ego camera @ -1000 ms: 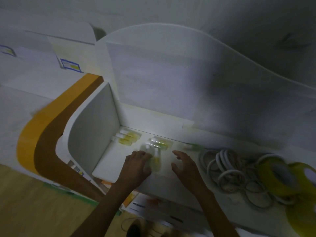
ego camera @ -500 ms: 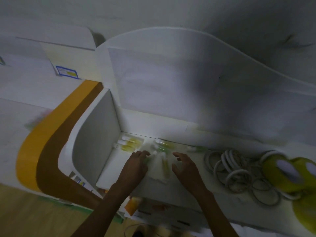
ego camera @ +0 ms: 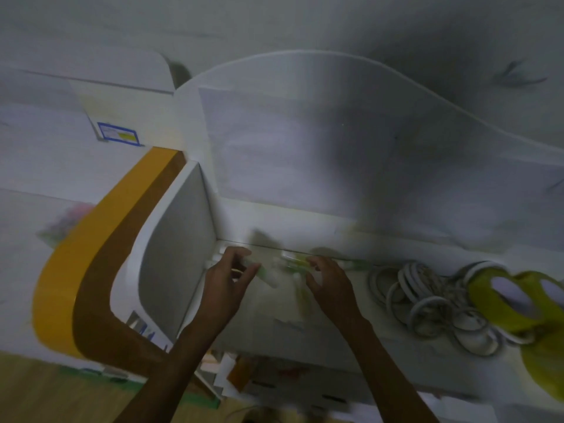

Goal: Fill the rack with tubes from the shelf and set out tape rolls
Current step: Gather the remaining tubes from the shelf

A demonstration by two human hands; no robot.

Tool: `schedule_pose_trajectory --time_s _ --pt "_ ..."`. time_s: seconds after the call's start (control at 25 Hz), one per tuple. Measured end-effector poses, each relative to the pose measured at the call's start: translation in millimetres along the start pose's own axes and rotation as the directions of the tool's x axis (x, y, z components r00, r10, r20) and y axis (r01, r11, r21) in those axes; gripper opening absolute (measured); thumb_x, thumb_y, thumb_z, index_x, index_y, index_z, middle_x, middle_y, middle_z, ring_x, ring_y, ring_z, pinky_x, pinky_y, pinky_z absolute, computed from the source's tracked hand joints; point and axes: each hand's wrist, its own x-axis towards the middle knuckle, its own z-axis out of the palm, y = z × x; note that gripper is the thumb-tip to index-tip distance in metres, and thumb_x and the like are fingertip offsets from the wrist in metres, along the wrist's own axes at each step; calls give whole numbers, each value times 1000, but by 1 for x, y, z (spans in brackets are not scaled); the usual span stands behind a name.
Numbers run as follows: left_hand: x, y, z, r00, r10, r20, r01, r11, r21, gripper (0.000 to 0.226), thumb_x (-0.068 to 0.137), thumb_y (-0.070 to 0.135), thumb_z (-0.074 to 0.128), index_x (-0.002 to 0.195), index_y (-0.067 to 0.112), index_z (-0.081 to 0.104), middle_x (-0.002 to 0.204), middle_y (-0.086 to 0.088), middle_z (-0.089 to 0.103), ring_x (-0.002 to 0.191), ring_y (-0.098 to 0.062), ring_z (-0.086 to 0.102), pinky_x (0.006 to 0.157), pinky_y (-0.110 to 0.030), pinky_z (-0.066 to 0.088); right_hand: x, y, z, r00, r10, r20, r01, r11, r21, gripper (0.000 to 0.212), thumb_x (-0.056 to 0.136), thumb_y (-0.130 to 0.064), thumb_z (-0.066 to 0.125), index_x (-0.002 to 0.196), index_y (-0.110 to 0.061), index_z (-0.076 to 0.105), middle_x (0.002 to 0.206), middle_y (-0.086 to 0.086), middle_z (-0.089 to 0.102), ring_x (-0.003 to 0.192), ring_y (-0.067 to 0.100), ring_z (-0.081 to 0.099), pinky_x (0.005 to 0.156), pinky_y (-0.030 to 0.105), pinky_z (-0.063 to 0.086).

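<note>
both hands over the tubes on the shelf
left hand (ego camera: 225,282) fingers curled near blurred tubes (ego camera: 274,271), grip unclear; right hand (ego camera: 331,285) fingers spread loose, holding nothing. shelf (ego camera: 305,319) white; yellow tape rolls (ego camera: 500,297) far right.

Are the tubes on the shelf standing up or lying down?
Lying down. The tubes lie flat on the shelf between the two hands, though blur hides detail.

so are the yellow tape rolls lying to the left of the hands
No, the yellow tape rolls lie at the shelf's far right, beyond the right hand.
</note>
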Motion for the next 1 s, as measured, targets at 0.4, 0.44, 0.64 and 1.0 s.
schedule_pose_trajectory --time_s 0.4,0.44,0.64,1.0 --pt "0 -7 -13 968 241 72 -246 967 72 31 92 27 55 119 19 65 109 7 63 89 -2 61 69 -8 46 11 -8 28 996 83 -16 -84 986 -144 30 64 -27 72 92 -17 67 99 5 67 87 29 64 70 35 52" --pt "0 -8 -13 968 239 75 -244 967 75 31 91 28 55 119 19 65 108 7 63 88 -2 61 68 -9 46 13 -8 29 994 113 -9 -113 987 -114 31 64 -24 72 94 -16 68 102 6 67 91 29 62 73 35 51" --pt "3 -11 -14 966 249 66 -254 964 83 33 92 35 53 117 18 65 105 8 63 87 -2 61 68 -11 47 14 0 35 990 134 -47 -132 991 34 29 65 -22 64 91 -13 69 98 8 66 92 32 61 79 38 49" --pt "4 -14 -14 953 294 68 -298 952 67 36 86 11 64 122 7 62 105 -3 61 87 -5 58 70 -5 47 21 -9 11 964 261 -49 -207 854 478 22 78 -3 75 92 -17 65 84 2 65 69 -5 58 62 11 44"
